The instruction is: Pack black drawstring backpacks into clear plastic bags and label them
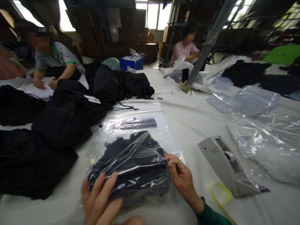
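A clear plastic bag [138,137] lies on the white table [192,118] right in front of me, with a folded black garment [131,165] inside its near half. A dark printed label [136,123] shows on the bag's far end. My left hand [100,200] rests flat on the near left part of the bag, fingers stretched out and apart. My right hand [180,178] is at the bag's right edge, its fingers curled and pinching the plastic beside the garment.
A grey tape dispenser [227,165] stands right of the bag, a yellow loop [220,195] before it. Piles of black garments [65,115] lie left, empty clear bags [262,137] right. Two other people work at the far side. A slanted metal post [206,50] rises from the table.
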Motion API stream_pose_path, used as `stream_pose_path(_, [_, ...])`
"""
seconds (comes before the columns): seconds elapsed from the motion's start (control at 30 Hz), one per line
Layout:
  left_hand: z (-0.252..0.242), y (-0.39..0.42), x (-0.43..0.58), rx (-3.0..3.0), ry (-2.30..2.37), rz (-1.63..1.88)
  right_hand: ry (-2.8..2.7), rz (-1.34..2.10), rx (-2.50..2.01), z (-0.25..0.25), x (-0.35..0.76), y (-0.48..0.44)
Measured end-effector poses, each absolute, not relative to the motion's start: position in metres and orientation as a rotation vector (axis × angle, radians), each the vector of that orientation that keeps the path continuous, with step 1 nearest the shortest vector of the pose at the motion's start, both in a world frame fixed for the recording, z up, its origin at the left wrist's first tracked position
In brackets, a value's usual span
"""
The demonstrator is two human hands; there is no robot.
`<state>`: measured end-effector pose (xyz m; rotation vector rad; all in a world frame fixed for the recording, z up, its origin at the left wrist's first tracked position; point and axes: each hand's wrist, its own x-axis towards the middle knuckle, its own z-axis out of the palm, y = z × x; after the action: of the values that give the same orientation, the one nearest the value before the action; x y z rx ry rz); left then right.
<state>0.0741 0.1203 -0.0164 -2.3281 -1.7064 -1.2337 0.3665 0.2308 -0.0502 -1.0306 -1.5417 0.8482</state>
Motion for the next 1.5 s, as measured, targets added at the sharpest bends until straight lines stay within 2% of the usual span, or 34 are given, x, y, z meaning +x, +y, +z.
stream_pose_path(0.07, [-0.008,0.147,0.098,-2.339,-1.442,-1.034,-1.536,0.852,-1.045,-0.05,0.367,0.23])
stream_pose_path(0.2, [0.003,0.179,0.11,-2.325,-1.322,-0.848,-1.513,0.859,-1.034,-0.049,0.368,0.229])
stream_pose_path(0.4, [0.004,0.179,0.1,-2.417,-1.133,-0.905,-1.455,0.854,-1.073,-0.05,0.369,0.227])
stream_pose_path(0.6, [0.007,0.178,0.105,-2.473,-1.194,-0.958,-1.524,0.9,-1.151,-0.038,0.388,0.22])
stream_pose_path(0.7, [0.011,0.175,0.108,-2.509,-1.236,-0.956,-1.634,0.783,-1.21,-0.012,0.396,0.209])
stream_pose_path(0.87, [0.014,0.174,0.109,-2.539,-1.224,-0.926,-2.074,0.5,-1.031,0.02,0.371,0.207])
stream_pose_path(1.1, [0.003,0.174,0.109,-2.445,-1.31,-0.996,-1.974,0.785,-1.069,-0.005,0.35,0.225])
stream_pose_path(1.27, [-0.005,0.174,0.109,-2.388,-1.321,-1.068,-1.965,0.856,-1.045,0.005,0.368,0.22])
stream_pose_path(1.5, [-0.004,0.172,0.109,-2.387,-1.326,-1.084,-2.134,0.449,-0.915,0.022,0.348,0.209])
